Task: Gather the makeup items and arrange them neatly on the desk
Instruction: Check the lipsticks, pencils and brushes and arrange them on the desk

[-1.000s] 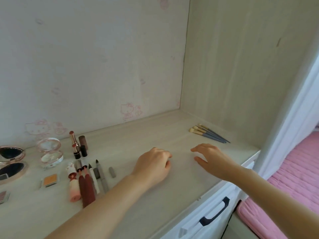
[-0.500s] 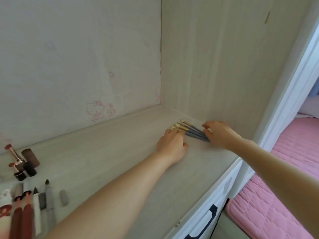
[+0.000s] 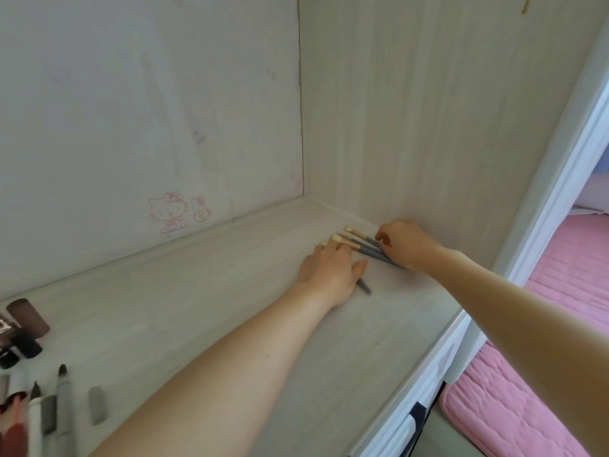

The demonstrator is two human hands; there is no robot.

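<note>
Your left hand lies flat, fingers straight, pressing one slim grey-handled makeup brush onto the pale wood-grain desk, its grey end showing just below your thumb. Your right hand, just beside it near the side panel, curls its fingers onto the grey handles of the fanned cream-tipped brushes. Well to your left hand's left, at the desk's edge, lie grey pencils, a small grey cap and dark lipstick tubes.
</note>
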